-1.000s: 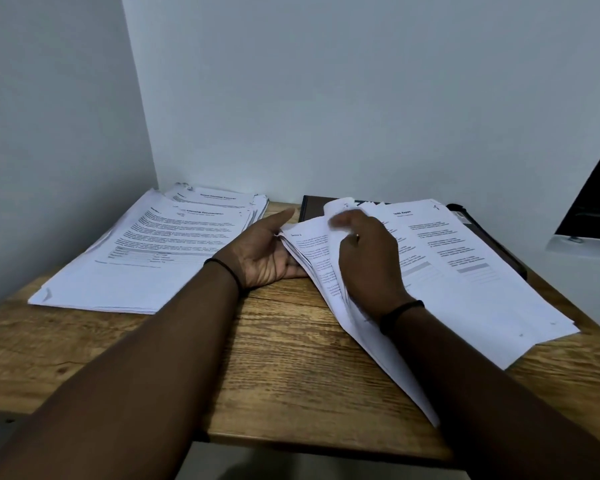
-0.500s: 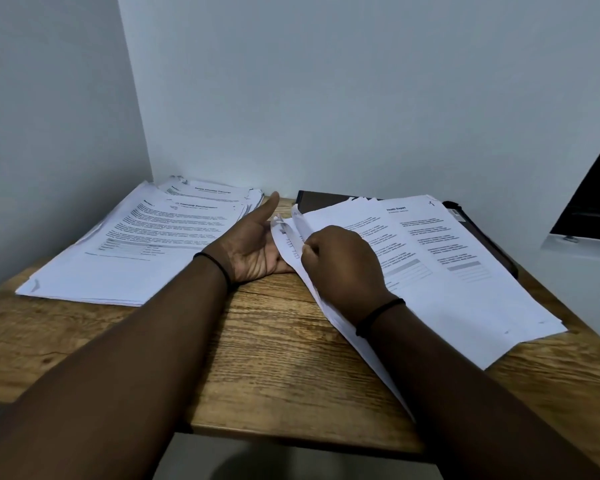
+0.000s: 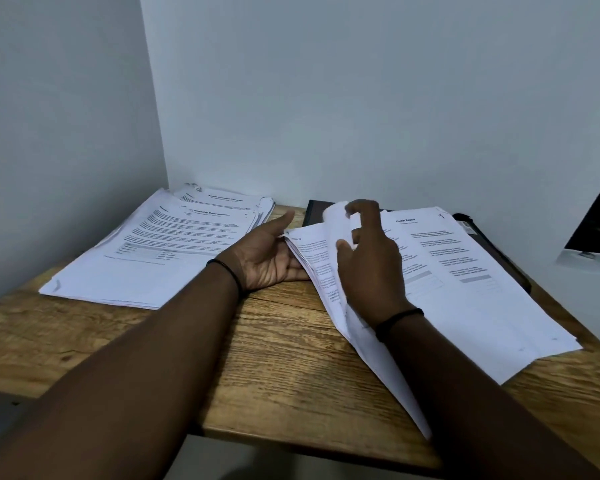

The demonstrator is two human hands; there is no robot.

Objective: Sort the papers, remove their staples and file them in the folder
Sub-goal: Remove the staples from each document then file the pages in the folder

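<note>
Left hand: our left hand [image 3: 264, 258] lies palm up on the wooden surface [image 3: 291, 358]. Its fingers slip under the left edge of the right pile of papers [image 3: 465, 289]. We cannot tell if its grip is closed on the sheets.
Right hand: our right hand [image 3: 371, 265] is on top of the right pile. Its grip pinches a curled sheet [image 3: 338, 220] and lifts the top corner.
Right pile: it lies on the right side of the surface, and its far end rests on the dark folder [image 3: 314, 211].
Folder: it lies flat at the back, by the wall, mostly hidden under the papers.
Left pile [image 3: 160, 251]: it lies flat at the back left, near the corner, apart from both hands.
Wrists: each has a thin black band.
</note>
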